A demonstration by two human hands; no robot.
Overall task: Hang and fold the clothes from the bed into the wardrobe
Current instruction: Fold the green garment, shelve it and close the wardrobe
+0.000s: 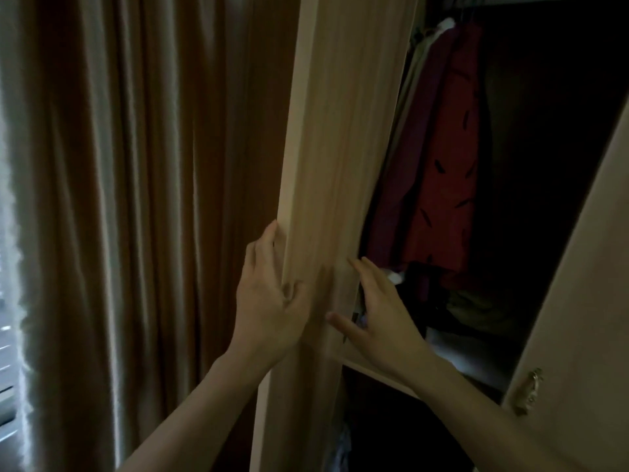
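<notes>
Taking the left wardrobe door (326, 165) as the landmark: far to its left a strip of window (6, 301) lets in pale light, and between window and door hangs a heavy brown curtain (136, 199), its folds touching or nearly touching the door's outer edge.

The left hand (269, 301) sits on that outer edge, its grip spread with straight fingers laid along the edge and the thumb pressing the door's face. This looks like steadying or swinging the panel, not carrying anything. Just right of it, the right hand (377, 315) rests on the door's inner edge, grip likewise spread, fingers straight; whether the fingertips reach inside the wardrobe cannot be told. Both hands on one panel suggests the door is being worked wider so the interior is reachable.

Right of the door, inside the wardrobe, a purple garment (408, 165) and a red patterned garment (446, 172) hang already; below them lies a dark heap of clothes (469, 301) on a shelf (374, 369). Farthest right stands the other door (578, 301) with its metal handle (529, 390), open.

The bed and its clothes are out of view. The curtain may limit how far the left door swings.
</notes>
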